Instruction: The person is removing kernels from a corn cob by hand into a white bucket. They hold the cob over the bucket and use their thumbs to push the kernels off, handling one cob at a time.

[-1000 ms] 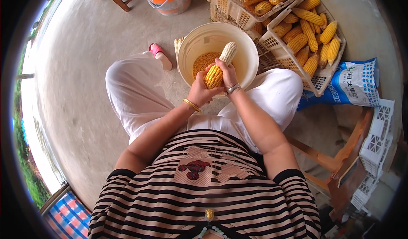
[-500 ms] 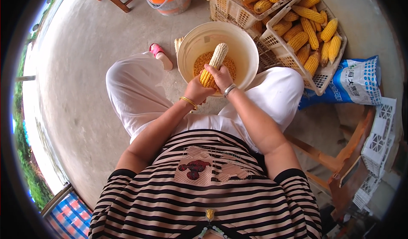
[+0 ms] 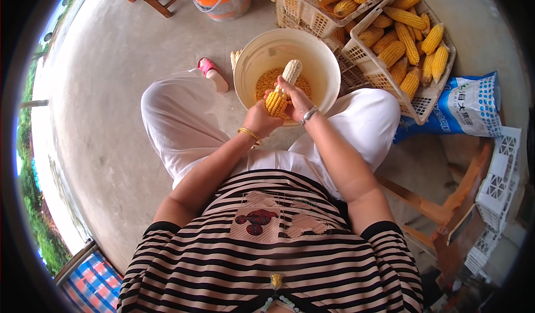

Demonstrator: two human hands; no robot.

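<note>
An ear of corn is between my hands, over a cream bucket. Yellow kernels cover its lower part, while a bare pale cob sticks out at the top. Fingers hide where the two meet, so I cannot tell whether they are one piece. My left hand is closed round the kernel-covered lower end. Higher up, my right hand is closed round the middle, its thumb lying along the cob. Loose yellow kernels lie in the bottom of the bucket.
Plastic crates heaped with yellow corn ears stand beyond the bucket to the right. Nearby are a blue and white sack, a wooden frame and white crates. An orange and white pail stands at the back.
My right hand has shifted slightly on the corn, its thumb now further up along the cob. The bare cob's tip sits a little lower and further right. My left hand keeps its grip.
</note>
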